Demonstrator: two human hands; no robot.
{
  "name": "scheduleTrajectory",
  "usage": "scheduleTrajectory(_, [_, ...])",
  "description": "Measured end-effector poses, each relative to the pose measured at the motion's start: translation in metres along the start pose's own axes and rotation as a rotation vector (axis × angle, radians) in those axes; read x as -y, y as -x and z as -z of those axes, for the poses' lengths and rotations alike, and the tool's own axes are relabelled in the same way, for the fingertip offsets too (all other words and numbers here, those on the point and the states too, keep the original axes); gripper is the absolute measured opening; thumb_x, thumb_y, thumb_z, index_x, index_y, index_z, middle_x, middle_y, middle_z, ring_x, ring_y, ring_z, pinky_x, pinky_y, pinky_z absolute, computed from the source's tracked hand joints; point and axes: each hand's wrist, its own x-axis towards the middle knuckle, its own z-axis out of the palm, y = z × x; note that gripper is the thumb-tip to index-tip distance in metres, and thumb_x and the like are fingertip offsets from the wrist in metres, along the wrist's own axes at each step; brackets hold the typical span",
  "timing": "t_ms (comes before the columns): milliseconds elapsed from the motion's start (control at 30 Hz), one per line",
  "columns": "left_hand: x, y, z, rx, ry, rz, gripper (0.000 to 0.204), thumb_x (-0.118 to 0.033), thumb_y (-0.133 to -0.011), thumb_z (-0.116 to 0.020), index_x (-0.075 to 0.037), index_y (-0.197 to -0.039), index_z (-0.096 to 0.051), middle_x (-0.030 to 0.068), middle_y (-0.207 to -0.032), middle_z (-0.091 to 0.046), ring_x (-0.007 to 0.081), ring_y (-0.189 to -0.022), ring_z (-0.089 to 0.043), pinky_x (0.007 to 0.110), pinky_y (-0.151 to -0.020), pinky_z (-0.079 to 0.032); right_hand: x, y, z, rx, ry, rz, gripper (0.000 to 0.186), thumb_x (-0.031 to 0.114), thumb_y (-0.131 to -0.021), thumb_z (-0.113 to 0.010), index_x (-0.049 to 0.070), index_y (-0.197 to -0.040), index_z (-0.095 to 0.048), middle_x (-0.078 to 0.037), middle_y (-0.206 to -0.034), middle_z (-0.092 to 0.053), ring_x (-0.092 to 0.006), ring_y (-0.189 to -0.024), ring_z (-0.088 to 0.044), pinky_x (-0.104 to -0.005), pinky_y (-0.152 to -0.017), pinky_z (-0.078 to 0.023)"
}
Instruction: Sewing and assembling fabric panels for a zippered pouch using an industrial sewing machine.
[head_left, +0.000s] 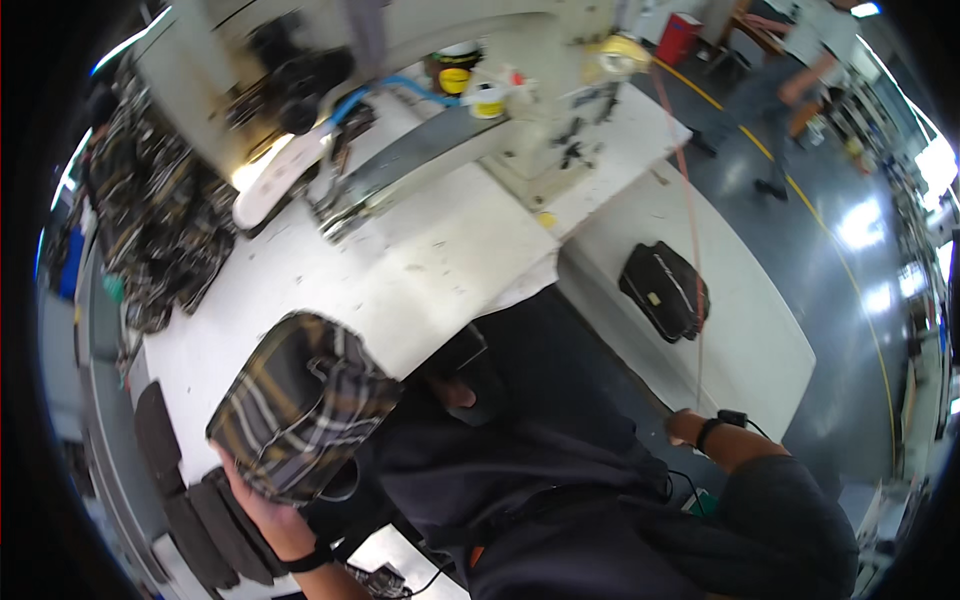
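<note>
My left hand (262, 508) is closed on the lower edge of a plaid cap (305, 410) in black, brown, grey and white. The cap is held up over the near left edge of the white sewing table (420, 250). Off to the right, my right hand (685, 428) has its fingers curled by the edge of the lower side table (745, 330). A thin reddish cord (690, 210) runs straight from beside the machine to that hand. Its fingertips are too small to make out clearly.
A sewing machine (525, 140) stands across the table. Plaid pieces (160, 220) are heaped at the left. Dark padded pieces (205, 520) lie near the left forearm. A black fabric piece (665, 290) rests on the side table. Another person (770, 90) is in the far-right aisle.
</note>
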Motion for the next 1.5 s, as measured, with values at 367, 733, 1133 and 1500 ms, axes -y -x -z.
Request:
scheduleTrajectory(367, [-0.036,0.009,0.015,0.094,-0.738,-0.433,0.048,-0.028,-0.111,-0.055,0.006,-0.146,-0.055,0.0189,-0.149,-0.057,0.0290,-0.136,-0.057,0.039,-0.111,-0.048,0.044,0.048,0.122,-0.665,-0.538,0.056,0.032,0.023,-0.106,-0.056,0.005,-0.126,-0.072,-0.024,-0.116,-0.073,-0.0383,-0.107,-0.074,-0.0509,-0.083,-0.059])
scheduleTrajectory(733, [0.014,0.032,-0.037,0.519,-1.833,-0.806,0.057,-0.006,-0.082,-0.077,-0.006,-0.138,-0.066,0.0165,-0.152,-0.055,0.0447,-0.144,-0.043,0.056,-0.121,-0.032,0.085,0.250,0.305,-2.012,-0.681,0.668,0.036,0.012,-0.102,-0.067,0.010,-0.138,-0.067,-0.010,-0.096,-0.059,-0.0270,-0.077,-0.061,-0.0371,-0.070,-0.051])
scheduleTrajectory(1133, [-0.016,-0.006,-0.023,0.455,-1.547,-0.500,0.070,-0.002,-0.067,-0.085,-0.009,-0.129,-0.052,0.0155,-0.171,-0.022,0.0332,-0.145,-0.046,0.047,-0.115,-0.042,0.114,0.199,0.423,-2.095,-0.385,0.112,0.021,0.020,-0.095,-0.069,0.007,-0.112,-0.067,-0.011,-0.102,-0.065,-0.0332,-0.096,-0.068,-0.0463,-0.083,-0.057])
scheduleTrajectory(1500, [0.000,-0.012,-0.024,0.450,-1.487,-0.522,0.051,-0.001,-0.066,-0.077,-0.004,-0.112,-0.056,0.0206,-0.114,-0.058,0.0444,-0.110,-0.059,0.046,-0.093,-0.053,0.113,0.214,0.405,-2.004,-0.408,0.038,0.031,0.028,-0.091,-0.073,0.007,-0.112,-0.063,-0.013,-0.103,-0.067,-0.0344,-0.097,-0.068,-0.0495,-0.083,-0.055])
